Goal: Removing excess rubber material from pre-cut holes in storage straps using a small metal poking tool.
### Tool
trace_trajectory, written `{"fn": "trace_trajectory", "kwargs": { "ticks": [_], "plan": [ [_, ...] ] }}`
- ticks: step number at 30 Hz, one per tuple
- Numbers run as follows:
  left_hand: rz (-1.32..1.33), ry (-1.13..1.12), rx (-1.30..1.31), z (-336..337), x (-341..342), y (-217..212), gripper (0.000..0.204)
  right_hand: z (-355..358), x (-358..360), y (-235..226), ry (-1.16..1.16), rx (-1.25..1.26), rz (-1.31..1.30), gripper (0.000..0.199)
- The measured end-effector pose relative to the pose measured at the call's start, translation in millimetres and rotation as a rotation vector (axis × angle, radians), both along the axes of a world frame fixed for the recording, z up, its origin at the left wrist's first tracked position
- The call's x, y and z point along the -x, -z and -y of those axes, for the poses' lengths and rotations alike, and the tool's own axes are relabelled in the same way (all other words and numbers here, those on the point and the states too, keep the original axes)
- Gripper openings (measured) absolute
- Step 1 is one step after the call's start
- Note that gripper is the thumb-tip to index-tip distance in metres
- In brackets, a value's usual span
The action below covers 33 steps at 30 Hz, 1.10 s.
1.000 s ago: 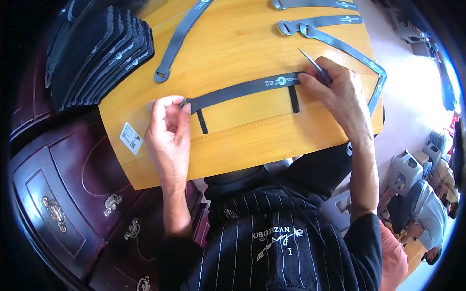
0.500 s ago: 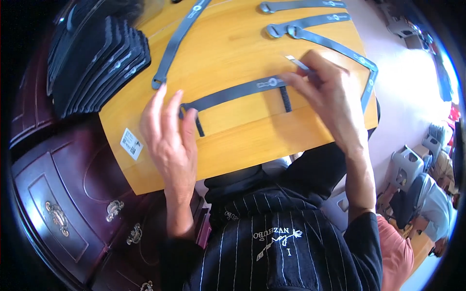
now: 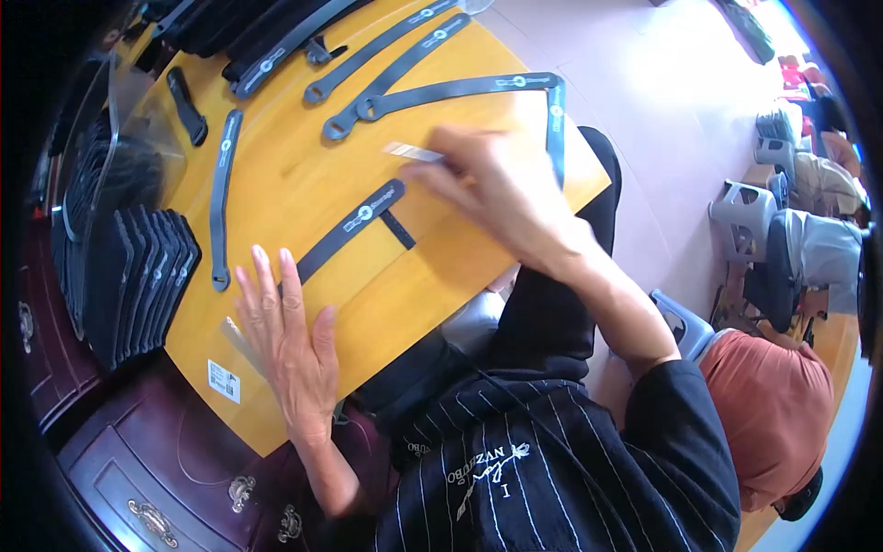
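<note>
My left hand [image 3: 299, 354] lies near the left edge of the wooden table, fingers stretched out. Its fingertips cover the near end of a dark grey strap [image 3: 345, 230] with a pale printed mark. A short black strip [image 3: 398, 230] sticks out at an angle beside that strap's far end. My right hand [image 3: 501, 189] hovers just past this end, blurred, with the fingers closed round a slim flat tool [image 3: 411, 152] with a pale, shiny tip. Most of the tool is hidden in the hand.
More grey straps with slotted ends, such as one strap [image 3: 223, 198] at left and a bent pair [image 3: 460, 92], lie on the wooden table [image 3: 303, 138]. A stack of black pieces [image 3: 138, 276] stands at the left edge. Dark drawers [image 3: 166, 478], grey stools [image 3: 740, 221] and other people surround it.
The view has turned, so the table sits further left and slanted. My left hand's fingers have straightened. My right hand still grips the tool near the strap's far end.
</note>
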<state>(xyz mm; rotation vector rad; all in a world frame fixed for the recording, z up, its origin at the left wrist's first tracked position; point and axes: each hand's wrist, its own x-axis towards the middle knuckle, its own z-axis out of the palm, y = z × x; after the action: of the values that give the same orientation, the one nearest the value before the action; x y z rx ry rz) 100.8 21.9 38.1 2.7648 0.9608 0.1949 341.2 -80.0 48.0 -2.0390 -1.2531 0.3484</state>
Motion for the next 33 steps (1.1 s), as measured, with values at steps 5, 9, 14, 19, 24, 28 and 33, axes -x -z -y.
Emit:
{"fn": "trace_trajectory", "kwargs": {
  "ticks": [5, 9, 14, 19, 24, 28, 33],
  "plan": [
    [0.101, 0.274, -0.059, 2.8, -73.7, -24.5, 0.056, 65.8, -53.2, 5.3, 0.543, 0.036, 0.102, 0.033],
    [0.234, 0.534, -0.095, 12.3, -173.5, -8.0, 0.053, 78.0, -96.8, 21.1, 0.611, -0.016, 0.037, 0.035],
    [0.391, 0.66, -0.183, 15.4, -244.6, 27.1, 0.043, 65.5, -120.0, 33.8, 0.436, -0.022, -0.349, 0.045],
    [0.516, 0.558, -0.006, 25.7, -270.0, 27.1, 0.024, 64.2, -124.0, 42.1, 0.397, -0.123, -0.563, 0.045],
    [0.617, 0.512, 0.343, 23.2, -275.5, 29.3, 0.019, 63.6, -117.2, 39.8, 0.419, -0.2, -0.358, 0.03],
    [0.66, 0.558, 0.243, 21.6, -276.8, 34.4, 0.016, 58.5, -113.4, 42.3, 0.388, -0.302, -0.326, 0.028],
    [0.593, 0.521, 0.057, 24.3, -278.4, 34.2, 0.01, 53.7, -104.5, 39.0, 0.435, -0.285, -0.14, 0.026]
  ]
}}
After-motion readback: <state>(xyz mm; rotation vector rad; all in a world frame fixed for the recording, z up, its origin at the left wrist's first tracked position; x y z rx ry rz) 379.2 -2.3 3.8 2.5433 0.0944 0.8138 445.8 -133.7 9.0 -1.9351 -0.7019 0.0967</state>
